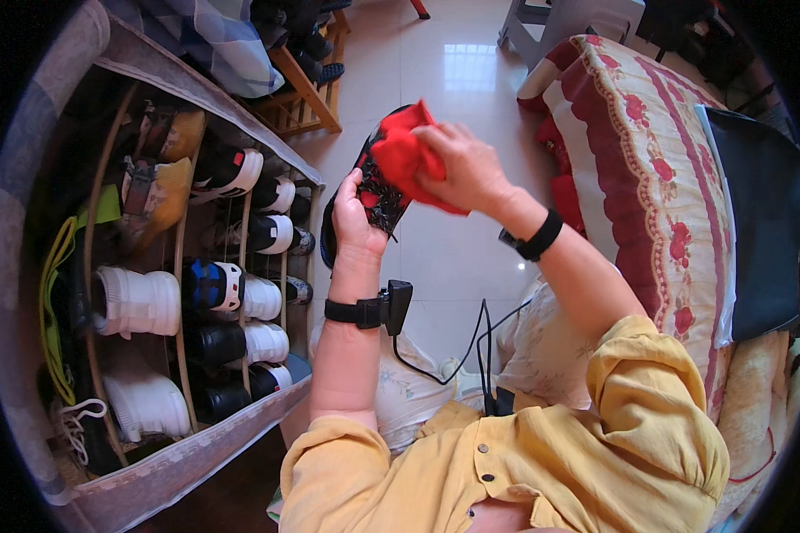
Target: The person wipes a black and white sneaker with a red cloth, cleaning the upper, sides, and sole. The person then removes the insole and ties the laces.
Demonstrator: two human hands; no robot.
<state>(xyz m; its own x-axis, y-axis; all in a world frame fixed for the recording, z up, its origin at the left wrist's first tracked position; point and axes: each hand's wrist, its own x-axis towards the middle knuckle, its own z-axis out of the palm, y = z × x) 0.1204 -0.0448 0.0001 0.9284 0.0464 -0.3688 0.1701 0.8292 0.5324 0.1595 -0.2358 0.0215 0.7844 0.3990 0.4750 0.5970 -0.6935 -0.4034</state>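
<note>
Above the floor (444, 275), left hand (359, 218) is clasping a black shoe (382, 195), right hand (468, 169) is clamping fingers on red cloth (403, 155) against it; wiping is looking unfinished

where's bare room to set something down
Tiled floor lies bare beyond the red cloth, between the wooden rack and flowered cover; another patch between left wristband and right wristband. The fabric-sided shoe rack is crowded.

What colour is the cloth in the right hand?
The cloth is bright red, showing best in the head view.
</note>
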